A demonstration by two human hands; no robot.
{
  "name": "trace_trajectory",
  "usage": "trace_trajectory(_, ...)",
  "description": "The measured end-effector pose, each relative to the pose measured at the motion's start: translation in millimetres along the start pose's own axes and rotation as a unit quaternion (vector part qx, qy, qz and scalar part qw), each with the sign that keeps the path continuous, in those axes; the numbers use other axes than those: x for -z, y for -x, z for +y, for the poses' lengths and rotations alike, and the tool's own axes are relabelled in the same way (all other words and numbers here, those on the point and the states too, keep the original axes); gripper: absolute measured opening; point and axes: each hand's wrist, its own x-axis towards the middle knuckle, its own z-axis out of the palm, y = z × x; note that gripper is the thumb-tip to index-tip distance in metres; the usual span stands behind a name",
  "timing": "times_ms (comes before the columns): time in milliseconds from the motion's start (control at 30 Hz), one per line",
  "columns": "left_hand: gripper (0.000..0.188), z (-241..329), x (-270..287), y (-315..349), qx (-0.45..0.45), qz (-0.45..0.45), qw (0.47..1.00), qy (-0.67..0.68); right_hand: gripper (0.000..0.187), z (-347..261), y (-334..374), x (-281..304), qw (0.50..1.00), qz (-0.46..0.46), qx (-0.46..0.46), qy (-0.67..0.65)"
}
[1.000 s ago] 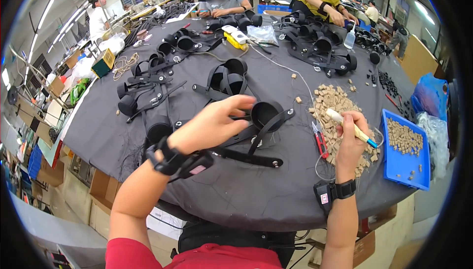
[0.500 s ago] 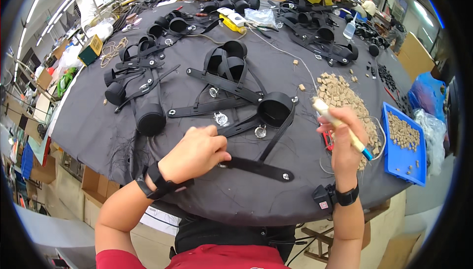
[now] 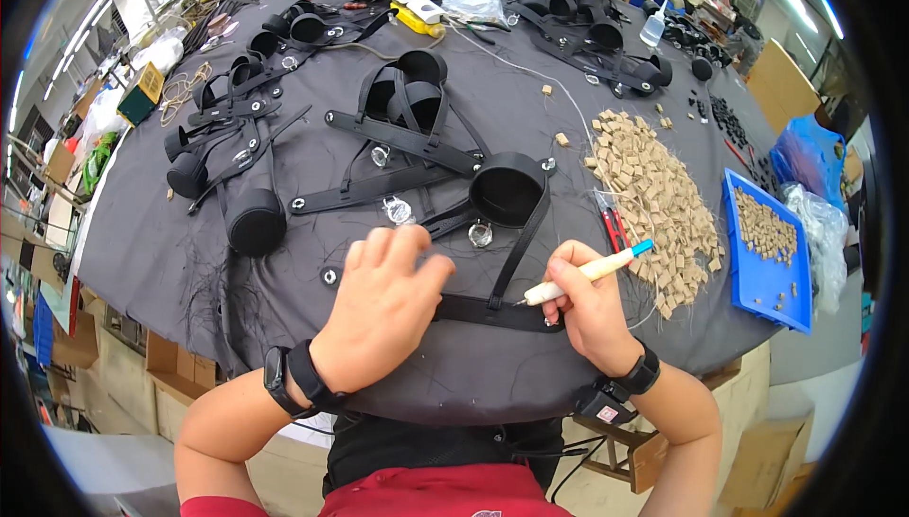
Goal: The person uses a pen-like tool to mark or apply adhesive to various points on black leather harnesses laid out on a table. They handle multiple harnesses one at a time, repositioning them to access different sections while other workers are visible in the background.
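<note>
My right hand (image 3: 595,320) grips a cream pen-shaped tool (image 3: 589,276) with a blue end. Its thin tip meets, or hovers just over, a black strap (image 3: 469,311) lying flat near the table's front edge. My left hand (image 3: 374,313) holds nothing visible; its thumb stands apart from the bent fingers, and it covers the strap's left end. Beyond both hands lies the rest of a black strap assembly, with a round black cup (image 3: 509,190), a riveted band (image 3: 402,143) and clear round pieces (image 3: 480,234) that look like plastic or glass.
A heap of small tan blocks (image 3: 653,200) lies right of my right hand, beside red-handled pliers or snips (image 3: 614,223). Farther right is a blue tray (image 3: 772,301) of similar blocks. More black strap pieces (image 3: 256,222) lie left. A yellow-and-white device (image 3: 417,13) sits toward the back.
My right hand has swung left and down, bringing the tool's tip from above the block heap to the strap. My left hand has loosened from its pinch at the strap's left end.
</note>
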Motion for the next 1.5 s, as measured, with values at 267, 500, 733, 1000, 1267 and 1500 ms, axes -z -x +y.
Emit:
trace_trajectory(267,0.020,13,-13,-18,-0.022,-0.085,0.978,0.187,0.019,1,-3,9,0.997,0.000,0.041,-0.058)
trace_trajectory(500,0.018,12,-25,-23,-0.052,-0.123,0.984,0.122,0.018,-6,1,10,0.993,-0.035,0.059,-0.100)
trace_trajectory(733,0.012,7,-28,-29,-0.027,-0.149,0.973,0.174,0.017,-5,5,-1,0.991,-0.055,0.122,-0.004)
trace_trajectory(1000,0.007,-3,-35,-28,0.014,-0.150,0.942,0.301,0.017,-1,-10,4,0.981,-0.099,0.109,0.129)
trace_trajectory(1267,0.004,-3,-42,-28,0.138,-0.174,0.879,0.422,0.020,3,-15,7,0.985,-0.059,0.098,0.129)
trace_trajectory(1500,0.006,2,-42,-28,0.154,-0.184,0.880,0.409,0.020,1,-14,9,0.985,-0.053,0.083,0.144)
